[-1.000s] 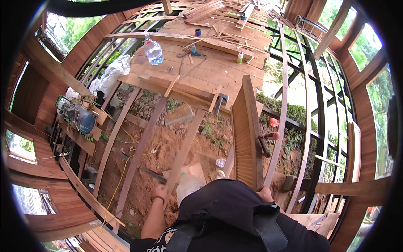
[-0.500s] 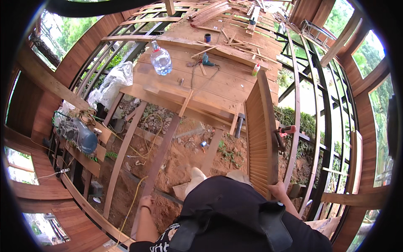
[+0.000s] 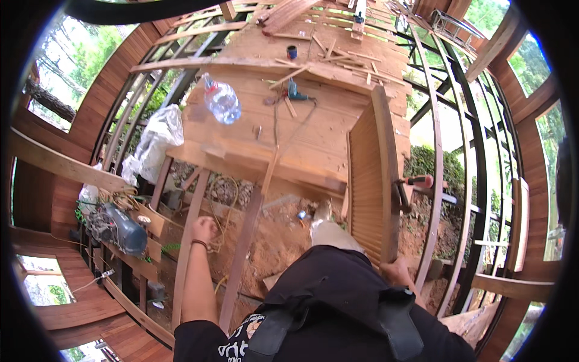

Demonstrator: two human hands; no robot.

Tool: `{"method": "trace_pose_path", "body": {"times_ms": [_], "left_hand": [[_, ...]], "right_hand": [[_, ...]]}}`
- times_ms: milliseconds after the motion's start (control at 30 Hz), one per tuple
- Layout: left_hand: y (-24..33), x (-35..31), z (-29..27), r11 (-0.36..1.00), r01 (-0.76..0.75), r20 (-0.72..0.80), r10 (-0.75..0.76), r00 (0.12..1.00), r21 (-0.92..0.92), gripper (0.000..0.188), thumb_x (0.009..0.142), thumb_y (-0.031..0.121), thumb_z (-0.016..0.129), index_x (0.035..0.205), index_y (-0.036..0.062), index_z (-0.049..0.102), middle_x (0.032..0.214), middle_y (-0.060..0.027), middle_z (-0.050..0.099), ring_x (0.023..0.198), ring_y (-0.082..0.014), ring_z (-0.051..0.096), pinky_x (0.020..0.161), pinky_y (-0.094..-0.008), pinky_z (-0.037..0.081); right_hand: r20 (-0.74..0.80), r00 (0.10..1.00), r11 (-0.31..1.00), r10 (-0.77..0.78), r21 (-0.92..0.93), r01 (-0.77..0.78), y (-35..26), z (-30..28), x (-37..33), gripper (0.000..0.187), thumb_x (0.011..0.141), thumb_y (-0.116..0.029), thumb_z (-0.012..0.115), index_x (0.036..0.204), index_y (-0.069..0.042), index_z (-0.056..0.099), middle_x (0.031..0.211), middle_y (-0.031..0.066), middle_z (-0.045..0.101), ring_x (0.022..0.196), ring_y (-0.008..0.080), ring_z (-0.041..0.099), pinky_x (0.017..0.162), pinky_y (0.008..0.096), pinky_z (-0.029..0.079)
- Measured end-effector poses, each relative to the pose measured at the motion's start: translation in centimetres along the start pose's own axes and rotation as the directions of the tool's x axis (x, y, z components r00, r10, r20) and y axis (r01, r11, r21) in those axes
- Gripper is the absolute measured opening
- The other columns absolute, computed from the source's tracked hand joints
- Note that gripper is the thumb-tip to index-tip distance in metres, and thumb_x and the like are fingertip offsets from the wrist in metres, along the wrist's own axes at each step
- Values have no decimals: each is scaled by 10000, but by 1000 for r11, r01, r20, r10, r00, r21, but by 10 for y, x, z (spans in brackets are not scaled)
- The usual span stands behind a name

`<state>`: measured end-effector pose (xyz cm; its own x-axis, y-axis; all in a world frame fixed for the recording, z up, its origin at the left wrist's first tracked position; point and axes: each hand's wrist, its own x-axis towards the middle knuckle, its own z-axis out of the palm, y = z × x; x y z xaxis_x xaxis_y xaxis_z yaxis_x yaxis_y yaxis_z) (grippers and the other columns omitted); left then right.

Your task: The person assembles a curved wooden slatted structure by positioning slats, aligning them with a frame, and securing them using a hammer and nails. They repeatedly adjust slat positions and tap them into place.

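Note:
At the right, a slatted wooden panel (image 3: 365, 181), like a louvred shutter, stands tilted on its long edge. My right hand (image 3: 396, 271) is closed around its near end, with the fingers partly hidden behind the frame. A tool with a red handle (image 3: 419, 181) and dark metal jaws, like a clamp, sits against the panel's right side. My left hand (image 3: 204, 230) is held out over the open floor joists, fingers curled in and nothing visible in them. Below that hand, a yellow cord (image 3: 232, 211) lies on the ground.
Bare wooden joists (image 3: 242, 253) span red earth and rubble. Ahead, a plank platform (image 3: 241, 142) carries a large clear water bottle (image 3: 222, 104), a green corded drill (image 3: 295, 92), a dark cup (image 3: 292, 52) and loose wood strips (image 3: 344, 58). A blue compressor tank (image 3: 125, 229) stands left, near white plastic sheeting (image 3: 158, 136).
My left arm has swung forward and up from beside my body. One foot has come forward between the joists, and the view has shifted. My right hand stays on the panel.

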<state>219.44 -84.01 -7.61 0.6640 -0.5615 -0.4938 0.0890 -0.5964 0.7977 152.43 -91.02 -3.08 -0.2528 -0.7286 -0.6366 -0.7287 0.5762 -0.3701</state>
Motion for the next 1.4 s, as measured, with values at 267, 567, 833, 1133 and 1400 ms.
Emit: {"method": "trace_pose_path", "body": {"times_ms": [267,567,833,1133,1400], "left_hand": [[-22,34,108,940,234,146,-275,950,250,152,939,190,641,977,49,684,843,-81,715,665,-179,676,528,-330,510],[53,124,144,861,411,82,-452,888,301,190,945,200,635,1053,50,679,888,-65,705,706,-172,668,591,-336,553],[98,273,213,876,403,163,-453,877,264,203,960,214,621,1059,46,677,876,-76,717,700,-186,676,574,-332,534],[298,476,221,972,117,237,-165,957,203,159,963,215,643,918,62,636,771,-57,691,649,-159,653,529,-296,492],[430,551,238,989,130,82,-136,987,75,165,975,222,612,982,61,646,839,-61,702,697,-140,663,537,-278,501]], "right_hand": [[110,992,989,-68,138,52,-122,-30,57,483,648,-274,770,980,72,712,811,206,726,786,291,735,715,380,569],[112,993,993,-24,121,10,-246,-61,140,503,631,-295,788,966,72,714,871,226,730,842,298,734,749,382,567],[53,997,980,50,192,-59,-353,-61,242,592,594,-271,836,1071,56,709,989,198,747,936,278,731,820,366,565],[-31,991,990,130,67,-128,-519,-89,361,456,670,-250,767,984,77,721,885,225,731,873,294,734,741,383,566],[65,984,970,163,170,-172,-598,-106,470,445,665,-229,748,976,88,714,881,211,734,850,291,729,714,413,560]]}}
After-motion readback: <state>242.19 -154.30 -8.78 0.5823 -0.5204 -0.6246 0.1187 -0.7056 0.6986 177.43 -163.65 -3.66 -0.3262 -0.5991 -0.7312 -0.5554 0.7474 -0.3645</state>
